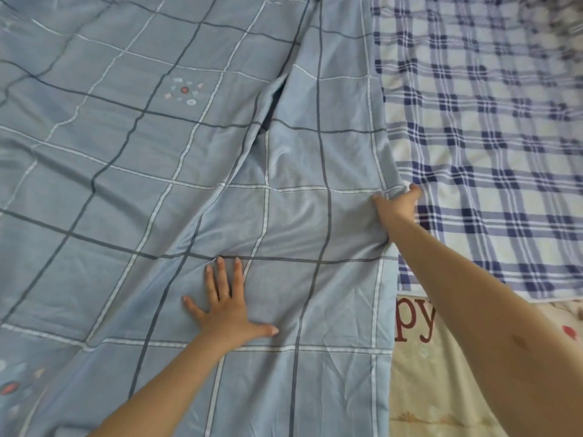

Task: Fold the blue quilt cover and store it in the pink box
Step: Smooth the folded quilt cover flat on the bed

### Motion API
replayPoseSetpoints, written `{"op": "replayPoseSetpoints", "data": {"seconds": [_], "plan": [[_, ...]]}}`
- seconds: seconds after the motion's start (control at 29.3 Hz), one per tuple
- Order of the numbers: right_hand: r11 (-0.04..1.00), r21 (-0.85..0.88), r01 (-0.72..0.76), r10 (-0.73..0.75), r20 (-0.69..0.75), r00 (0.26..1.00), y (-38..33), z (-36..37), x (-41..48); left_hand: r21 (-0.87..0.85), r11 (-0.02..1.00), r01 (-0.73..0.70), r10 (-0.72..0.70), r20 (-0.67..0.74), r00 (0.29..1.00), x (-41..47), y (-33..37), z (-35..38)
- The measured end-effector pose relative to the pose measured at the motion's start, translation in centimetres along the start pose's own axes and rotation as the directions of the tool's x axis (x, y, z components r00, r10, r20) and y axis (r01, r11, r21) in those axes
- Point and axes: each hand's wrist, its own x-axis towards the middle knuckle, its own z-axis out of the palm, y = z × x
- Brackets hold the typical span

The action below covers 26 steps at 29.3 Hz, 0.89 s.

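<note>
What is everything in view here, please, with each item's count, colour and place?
blue quilt cover: one, grey-blue with dark and white grid lines, spread over the left and centre
plaid sheet: one, white with navy checks, upper right, beneath the cover's right edge
printed cloth: one, cream with red letters "py", lower right
pink box: none in view
ring: one, pale, on a finger of the left hand
left hand: one, flat with fingers spread, pressing on the cover, lower centre
right hand: one, gripping the cover's right edge, centre right
</note>
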Motion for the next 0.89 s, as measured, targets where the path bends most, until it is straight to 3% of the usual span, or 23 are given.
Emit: {"op": "replayPoseSetpoints", "data": {"seconds": [0.14,0.27,0.41,0.51,0.58,0.68,0.82,0.85,0.89], "plan": [[1.0,0.023,-0.002,0.001,0.068,0.998,-1.8,-1.2,1.5,0.077,0.995,0.056,-0.066,0.13,0.989,0.4,0.4,-1.0],[0.996,-0.03,0.085,-0.086,-0.021,0.996,-1.7,-3.8,3.7,0.118,0.987,0.112,-0.134,0.196,0.971,0.7,1.8,-2.6],[0.99,-0.135,0.049,-0.051,-0.008,0.999,0.6,-4.7,4.8,0.141,0.979,0.147,-0.178,0.24,0.954,0.8,2.4,-2.8],[0.998,0.019,-0.059,0.058,0.033,0.998,1.8,-4.6,4.2,0.154,0.974,0.164,-0.198,0.243,0.95,0.8,2.5,-2.8],[0.97,0.186,-0.155,0.134,0.12,0.984,3.0,-5.0,2.7,0.155,0.971,0.182,-0.216,0.242,0.946,0.5,2.7,-3.0],[0.95,0.211,-0.229,0.145,0.349,0.926,4.8,-5.4,-0.2,0.147,0.972,0.184,-0.214,0.228,0.95,0.7,3.1,-3.7],[0.945,0.054,-0.322,0.202,0.677,0.707,7.7,-6.5,-3.7,0.143,0.975,0.169,-0.196,0.204,0.959,0.5,3.5,-3.6],[0.953,0.007,-0.301,0.212,0.693,0.689,8.4,-6.7,-4.5,0.154,0.974,0.168,-0.196,0.19,0.962,0.3,3.3,-3.2],[0.965,-0.004,-0.263,0.201,0.654,0.73,9.1,-7.0,-5.2,0.165,0.972,0.17,-0.199,0.182,0.963,0.2,3.1,-3.0]]}}
